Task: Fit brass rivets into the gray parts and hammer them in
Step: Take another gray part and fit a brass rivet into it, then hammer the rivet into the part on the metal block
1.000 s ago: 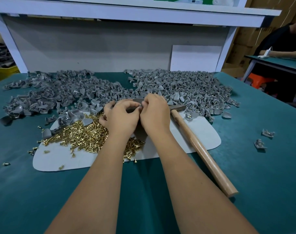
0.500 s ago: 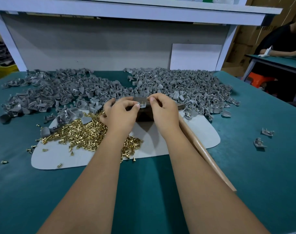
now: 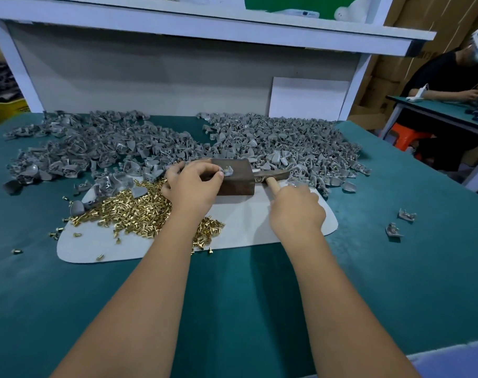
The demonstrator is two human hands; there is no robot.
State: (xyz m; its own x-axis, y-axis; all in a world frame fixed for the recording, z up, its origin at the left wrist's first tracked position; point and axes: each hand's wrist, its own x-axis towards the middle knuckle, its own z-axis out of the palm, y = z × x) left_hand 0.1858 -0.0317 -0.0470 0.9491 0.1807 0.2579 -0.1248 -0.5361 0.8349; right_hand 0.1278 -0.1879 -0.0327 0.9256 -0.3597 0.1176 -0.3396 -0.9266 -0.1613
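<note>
Looking down from the head camera, two bare arms reach over a green table. The left hand pinches one small gray part between thumb and fingertip. That part sits on top of a dark brown block, and a bit of brass shows in it. The right hand has its fingers curled around the wooden handle of a hammer, close to the metal head. The hammer head lies flat, just beside the block on its right.

Both the block and the hands are over a pale gray mat. A big heap of brass rivets lies on the left part of the mat, partly under the left arm. A few rivets have rolled onto the green table.

Behind the mat, two big piles of gray parts spread across the table. Two more gray pieces lie alone, well apart on the right.

A white shelf stands over the back of the table. Another person sits at another table far right.
</note>
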